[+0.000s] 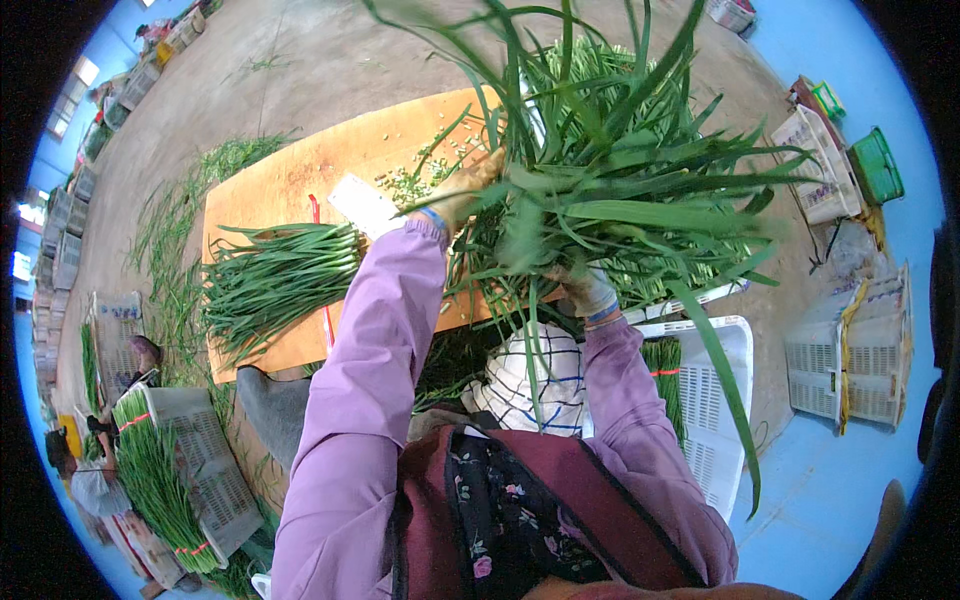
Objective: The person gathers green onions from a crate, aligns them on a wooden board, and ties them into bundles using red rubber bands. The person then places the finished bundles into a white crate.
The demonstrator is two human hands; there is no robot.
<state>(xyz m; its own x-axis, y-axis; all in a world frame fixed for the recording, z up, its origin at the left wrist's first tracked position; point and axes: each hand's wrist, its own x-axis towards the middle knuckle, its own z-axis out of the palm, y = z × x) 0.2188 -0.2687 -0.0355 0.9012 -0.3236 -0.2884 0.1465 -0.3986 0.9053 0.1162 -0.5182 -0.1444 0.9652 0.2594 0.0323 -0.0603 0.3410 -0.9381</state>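
Observation:
Both my hands wear light gloves and hold a large loose bunch of leafy greens, which look like garlic chives [637, 214]. My left hand [471, 184] grips the bunch at its left side, over the wooden board. My right hand [589, 290] has hold of it from the near side, its fingertips hidden among the leaves. Long leaves fan out to the right and are blurred. A neat pile of chives [289, 274] lies on the board [300, 169], its pale stem ends towards my left sleeve. A red strip [328, 330] runs beneath that pile.
A white flat plate [364, 204] and cut stem bits [409, 184] lie on the board. More greens [585, 60] sit beyond my hands. White crates [720, 397] stand right; a crate with tied chives [206, 457] stands left. Leaf scraps [169, 217] litter the floor.

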